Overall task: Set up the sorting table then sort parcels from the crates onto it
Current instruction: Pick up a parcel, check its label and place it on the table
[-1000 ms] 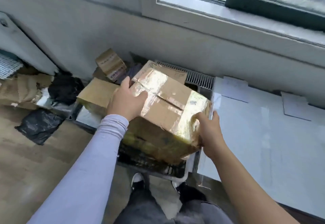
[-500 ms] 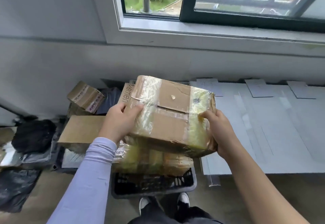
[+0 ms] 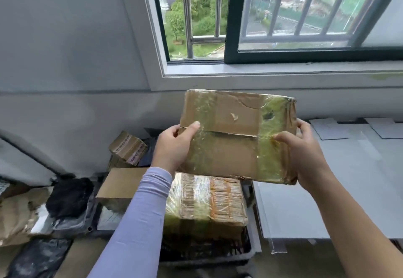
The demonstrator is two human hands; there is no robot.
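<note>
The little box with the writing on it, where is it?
In the head view, the little box sits left of the left hand, against the wall, behind the plain cardboard box.

Daylight from window (image 3: pixel 283 16), soft, wide-angle distortion

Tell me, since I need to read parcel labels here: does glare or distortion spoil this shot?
Head view: window light glares off the tape on the held box and the parcel below it; wide-angle lens bends the window frame; no label legible on the held box.
</note>
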